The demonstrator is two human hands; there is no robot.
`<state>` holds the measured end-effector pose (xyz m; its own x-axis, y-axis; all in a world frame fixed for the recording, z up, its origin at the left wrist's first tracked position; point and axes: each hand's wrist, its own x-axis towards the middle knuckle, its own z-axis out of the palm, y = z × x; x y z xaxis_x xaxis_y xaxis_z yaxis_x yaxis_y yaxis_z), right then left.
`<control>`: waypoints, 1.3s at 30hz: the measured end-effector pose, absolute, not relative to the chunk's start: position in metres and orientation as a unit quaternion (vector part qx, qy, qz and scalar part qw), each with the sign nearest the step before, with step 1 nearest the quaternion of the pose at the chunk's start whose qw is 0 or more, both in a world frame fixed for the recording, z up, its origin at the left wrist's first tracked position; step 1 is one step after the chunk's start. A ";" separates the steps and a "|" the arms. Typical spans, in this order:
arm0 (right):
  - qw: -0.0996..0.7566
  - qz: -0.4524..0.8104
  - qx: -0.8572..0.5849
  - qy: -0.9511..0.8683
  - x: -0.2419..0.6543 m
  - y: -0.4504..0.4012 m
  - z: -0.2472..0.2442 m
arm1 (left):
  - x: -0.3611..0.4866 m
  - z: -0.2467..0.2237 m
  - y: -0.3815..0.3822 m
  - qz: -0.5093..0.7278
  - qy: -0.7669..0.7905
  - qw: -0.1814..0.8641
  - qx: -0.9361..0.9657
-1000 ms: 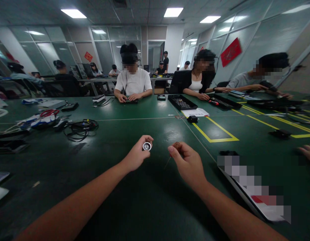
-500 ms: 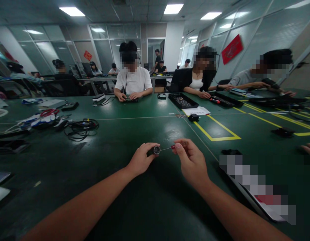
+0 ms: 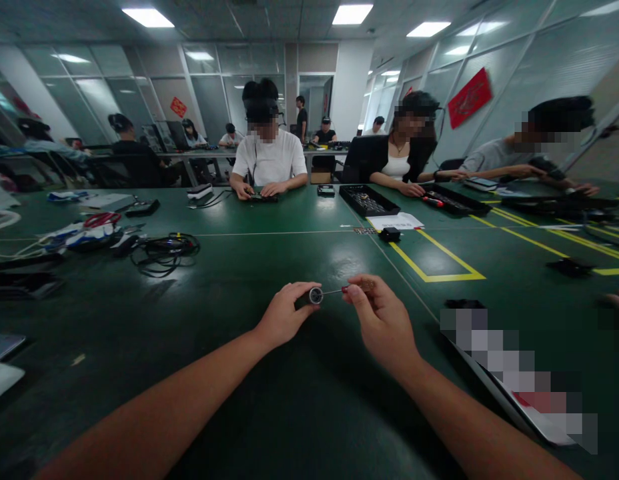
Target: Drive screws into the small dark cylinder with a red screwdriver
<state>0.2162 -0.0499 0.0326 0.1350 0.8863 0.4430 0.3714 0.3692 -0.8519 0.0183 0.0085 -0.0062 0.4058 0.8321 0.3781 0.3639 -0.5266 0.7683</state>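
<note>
Above the green table, my left hand point(image 3: 279, 319) is closed round a small dark cylinder with a metallic rim point(image 3: 316, 296). Its round end faces me, and the fingers cover much of its side. In my right hand point(image 3: 387, 323) is a thin screwdriver point(image 3: 345, 289), pinched between thumb and fingers. A bit of red handle shows at the fingertips, and most of the handle is hidden. The slim metal shaft points left and meets the cylinder's side near its rim; I cannot tell whether the tip sits in a screw.
Coiled black cables point(image 3: 167, 250) lie to the left. Ahead are a black tray of small parts point(image 3: 369, 200), a white paper point(image 3: 402, 221) and a small black block point(image 3: 389, 234). A blurred-out flat object point(image 3: 514, 393) lies right of my arm. Several people sit across the table.
The view has shifted slightly, moving the scene a little to the right in the picture. Both hands keep almost the same pose, with the shaft still against the cylinder.
</note>
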 end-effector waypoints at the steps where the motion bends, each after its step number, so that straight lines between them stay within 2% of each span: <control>1: 0.545 0.233 -0.516 -0.619 0.216 -0.050 0.033 | 0.018 -0.007 0.009 0.390 0.383 0.302 0.781; 10: 0.488 0.247 -0.437 -0.714 0.217 -0.059 0.038 | 0.018 -0.004 0.008 0.408 0.418 0.309 0.750; 18: 0.517 0.226 -0.518 -0.643 0.214 -0.058 0.035 | 0.019 -0.004 0.007 0.398 0.406 0.293 0.769; 26: 0.504 0.207 -0.518 -0.660 0.215 -0.059 0.039 | 0.018 -0.004 0.007 0.404 0.405 0.283 0.770; 33: 0.529 0.206 -0.522 -0.636 0.214 -0.057 0.038 | 0.019 -0.003 0.006 0.405 0.410 0.265 0.773; 39: 0.505 0.211 -0.536 -0.642 0.214 -0.057 0.039 | 0.018 -0.003 0.006 0.394 0.417 0.262 0.776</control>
